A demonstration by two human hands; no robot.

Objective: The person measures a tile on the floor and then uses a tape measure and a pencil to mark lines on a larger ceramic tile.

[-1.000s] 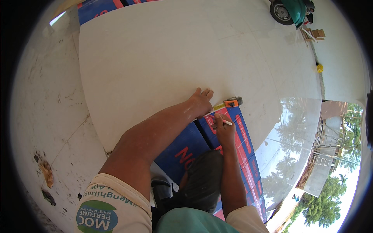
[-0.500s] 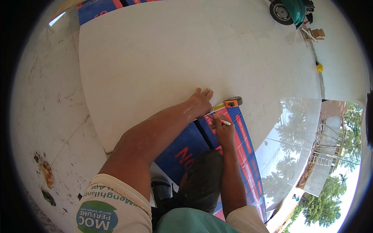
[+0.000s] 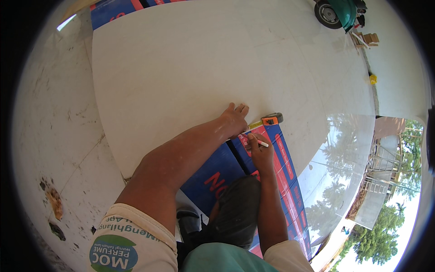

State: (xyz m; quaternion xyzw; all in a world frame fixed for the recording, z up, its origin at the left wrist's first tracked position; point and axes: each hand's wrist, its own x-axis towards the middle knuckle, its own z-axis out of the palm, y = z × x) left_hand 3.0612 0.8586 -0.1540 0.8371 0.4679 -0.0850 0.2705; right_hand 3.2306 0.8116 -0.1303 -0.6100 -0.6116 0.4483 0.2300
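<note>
My left hand rests on a large pale sheet, near its edge, with its visible fingers apart and its thumb side hidden. Beside that hand runs the yellow blade of a tape measure, whose orange and black case lies on the sheet. My right hand is closed round a slim pen with a white end. Its other end points toward the sheet's edge by my left hand; the tip is too small to make out. Below the edge lies blue and red printed cardboard.
More cardboard shows at the far left corner. A green scooter stands at the far right, near some wooden pieces and a small yellow object along the wall. My dark-trousered knee is over the cardboard. Stains mark the left floor.
</note>
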